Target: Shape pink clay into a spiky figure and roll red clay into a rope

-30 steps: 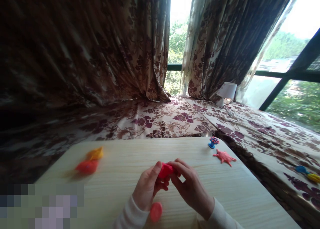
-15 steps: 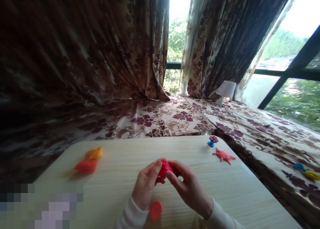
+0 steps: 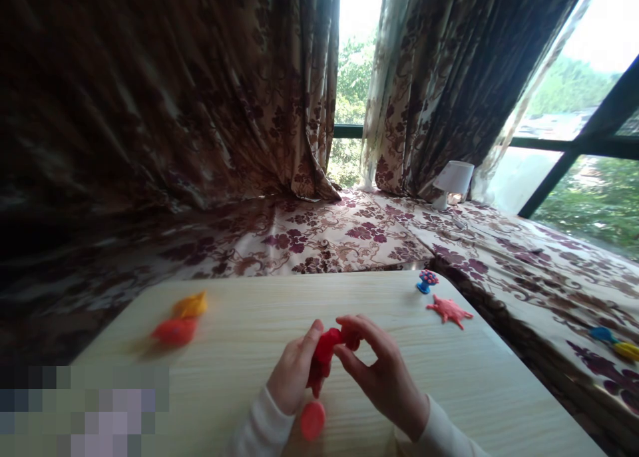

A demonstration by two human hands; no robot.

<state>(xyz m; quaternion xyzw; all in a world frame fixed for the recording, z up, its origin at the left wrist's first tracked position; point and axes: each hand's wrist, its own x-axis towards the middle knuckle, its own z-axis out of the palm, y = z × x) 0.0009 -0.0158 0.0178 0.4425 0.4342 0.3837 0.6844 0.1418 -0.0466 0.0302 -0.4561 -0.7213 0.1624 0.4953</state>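
red lump [image 3: 327,347], soft-looking like modelling dough, sits between my two hands, held up over the near middle of the pale wooden table [image 3: 234,377]. my left hand [image 3: 291,374] is curled around its left side, thumb upright against it and the other fingers mostly hidden behind. my right hand [image 3: 382,370] has the right end in a loose pinch, thumb and forefinger bent and slightly parted with red showing between their tips. below the lump a darker reddish bit hangs near my left palm; it's in shadow, so i can't quite tell whether that's more of the lump or my own fingertips. flat on the table, just under my hands, lies a coral-red disc [image 3: 313,422]. off to the left a yellow piece [image 3: 190,304] and a red-orange piece [image 3: 174,332] lie against each other, both blurred. toward the far right corner a blue stand [image 3: 426,285] with a red-dotted top is upright, and just beside it a coral star shape [image 3: 450,311] with thin arms lies flat. past the table, on the flowered cloth [image 3: 349,237], a small white lamp [image 3: 453,179] stands near the curtain [image 3: 424,91].
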